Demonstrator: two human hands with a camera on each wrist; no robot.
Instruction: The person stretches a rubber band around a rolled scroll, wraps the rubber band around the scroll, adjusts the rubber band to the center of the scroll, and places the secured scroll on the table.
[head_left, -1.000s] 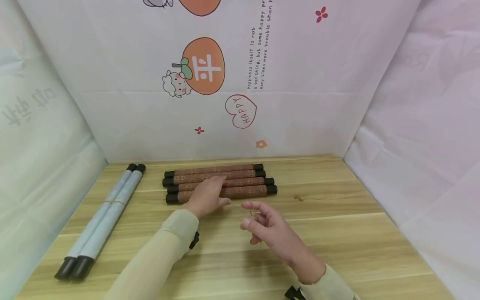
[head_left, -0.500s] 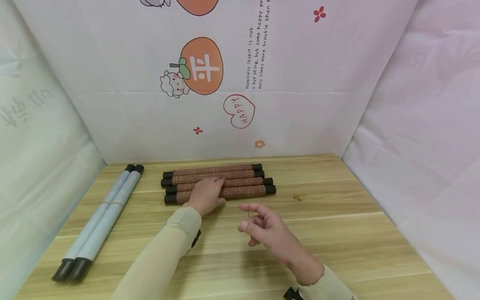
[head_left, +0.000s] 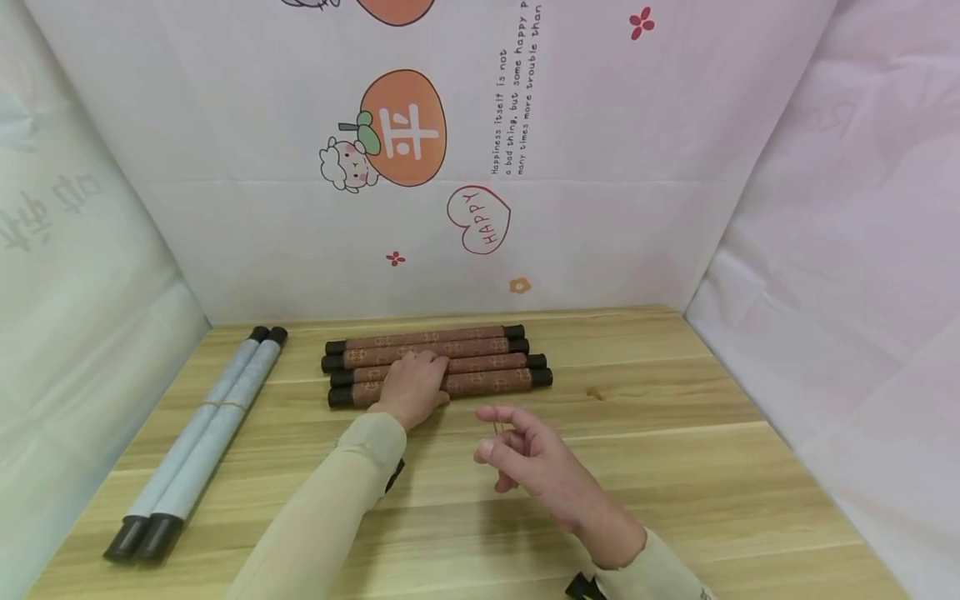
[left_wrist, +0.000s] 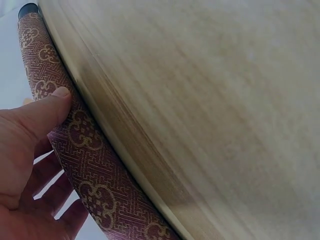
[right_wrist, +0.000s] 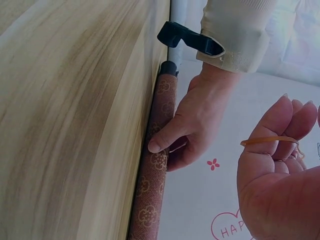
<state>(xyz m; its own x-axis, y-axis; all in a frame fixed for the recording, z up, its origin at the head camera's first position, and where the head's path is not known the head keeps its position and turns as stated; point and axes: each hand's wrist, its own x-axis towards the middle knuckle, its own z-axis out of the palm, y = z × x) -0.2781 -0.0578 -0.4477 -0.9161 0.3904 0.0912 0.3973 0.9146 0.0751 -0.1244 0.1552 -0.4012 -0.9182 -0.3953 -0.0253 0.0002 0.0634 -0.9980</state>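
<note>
Several brown patterned scrolls [head_left: 491,382] with black end knobs lie side by side near the back of the table. My left hand [head_left: 415,388] grips the nearest ones, fingers over the top and thumb along the near side. In the left wrist view the thumb [left_wrist: 54,107] presses on the brocade of one brown scroll [left_wrist: 95,187]. To the right and nearer me, my right hand [head_left: 543,467] hovers above the table with its fingers curled. A thin tan rubber band [right_wrist: 270,140] is looped round its fingers, as the right wrist view shows.
On the left lie two light blue scrolls [head_left: 197,446] with black ends, bound together by a thin band at the middle. White printed cloth [head_left: 600,208] walls the back and sides of the wooden table [head_left: 675,467].
The left hand has settled slightly, its fingers and thumb drawing closer round the brown scrolls. The right hand with the rubber band stays almost in place.
</note>
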